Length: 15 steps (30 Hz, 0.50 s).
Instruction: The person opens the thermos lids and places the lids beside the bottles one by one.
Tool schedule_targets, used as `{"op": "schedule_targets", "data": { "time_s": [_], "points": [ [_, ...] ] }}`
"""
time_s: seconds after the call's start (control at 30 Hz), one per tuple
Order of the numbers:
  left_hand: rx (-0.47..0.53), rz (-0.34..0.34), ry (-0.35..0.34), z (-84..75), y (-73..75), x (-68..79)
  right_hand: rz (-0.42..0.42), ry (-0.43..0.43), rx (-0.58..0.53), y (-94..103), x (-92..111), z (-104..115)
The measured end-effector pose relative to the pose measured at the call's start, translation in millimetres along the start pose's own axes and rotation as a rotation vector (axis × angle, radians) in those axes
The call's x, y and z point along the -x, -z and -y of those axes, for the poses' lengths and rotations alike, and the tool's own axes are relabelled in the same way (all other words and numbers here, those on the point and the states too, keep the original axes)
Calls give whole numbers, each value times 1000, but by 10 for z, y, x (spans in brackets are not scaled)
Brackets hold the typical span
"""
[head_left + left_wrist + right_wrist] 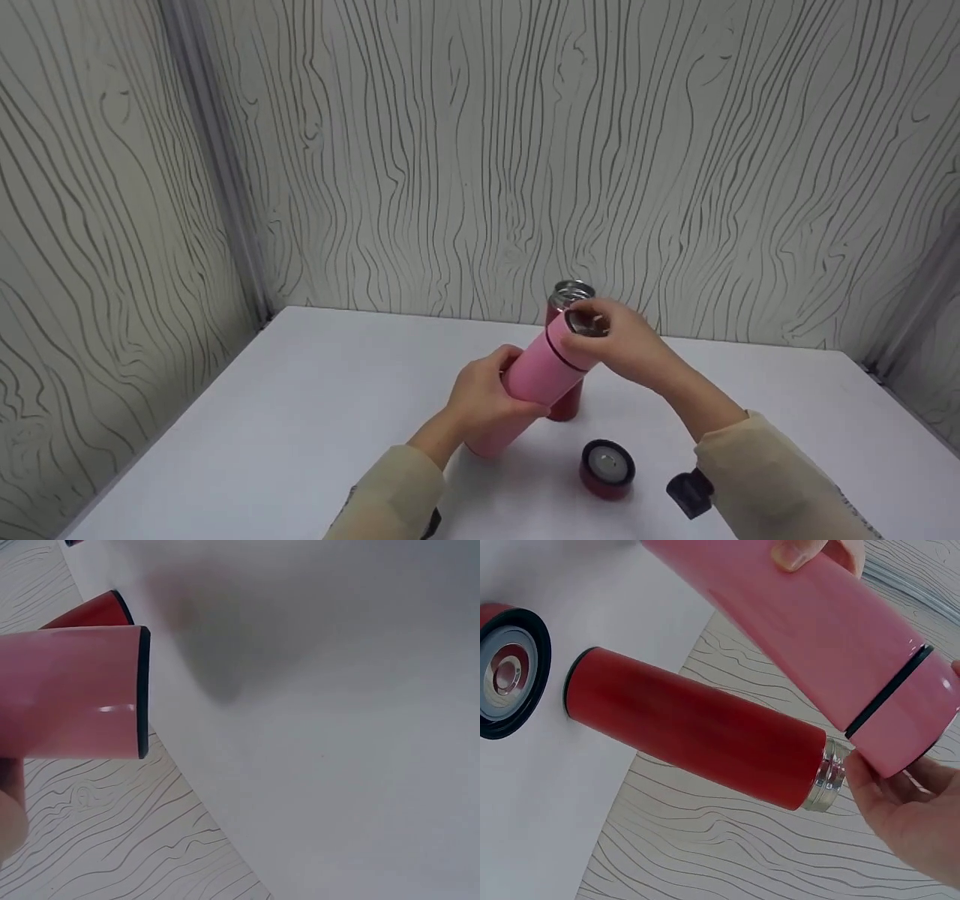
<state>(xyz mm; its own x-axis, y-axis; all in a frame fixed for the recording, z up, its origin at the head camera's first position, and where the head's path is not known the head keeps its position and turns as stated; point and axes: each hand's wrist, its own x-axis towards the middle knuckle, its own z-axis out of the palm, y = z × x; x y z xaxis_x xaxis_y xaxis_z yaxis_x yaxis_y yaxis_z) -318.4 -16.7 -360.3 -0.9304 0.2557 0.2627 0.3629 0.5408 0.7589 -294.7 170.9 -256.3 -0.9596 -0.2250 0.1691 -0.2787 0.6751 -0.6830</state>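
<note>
A pink thermos (536, 373) is held tilted above the table, its capped top leaning to the right. My left hand (484, 397) grips it around the lower body. With thumb and fingers, my right hand (626, 341) holds the pink cap (907, 716), which sits on the body with a dark ring at the seam. Behind it a red thermos (697, 727) stands upright, lidless, its bare steel neck (571, 291) showing. Nearer me, the red lid (607, 470) lies with its inner side up. In the left wrist view, the pink thermos's dark-edged base (142, 692) points toward the middle.
The white table (300, 420) spreads under everything. Wood-grain patterned panels (465, 150) rise at its back and sides. A dark device (691, 493) is strapped at my right wrist, close to the red lid.
</note>
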Motion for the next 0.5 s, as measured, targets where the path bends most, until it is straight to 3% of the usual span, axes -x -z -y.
{"op": "schedule_targets", "data": {
  "time_s": [0.1,0.3,0.5],
  "points": [
    [28,-6,8,-2,-5,-2,5,-6,-6,9,4,11],
    [39,-19,4,7,5,3,-63,-96,48,-20,-11,52],
    [38,-7,-24,24,21,0,-12,-10,9,-15,-10,27]
  ]
}}
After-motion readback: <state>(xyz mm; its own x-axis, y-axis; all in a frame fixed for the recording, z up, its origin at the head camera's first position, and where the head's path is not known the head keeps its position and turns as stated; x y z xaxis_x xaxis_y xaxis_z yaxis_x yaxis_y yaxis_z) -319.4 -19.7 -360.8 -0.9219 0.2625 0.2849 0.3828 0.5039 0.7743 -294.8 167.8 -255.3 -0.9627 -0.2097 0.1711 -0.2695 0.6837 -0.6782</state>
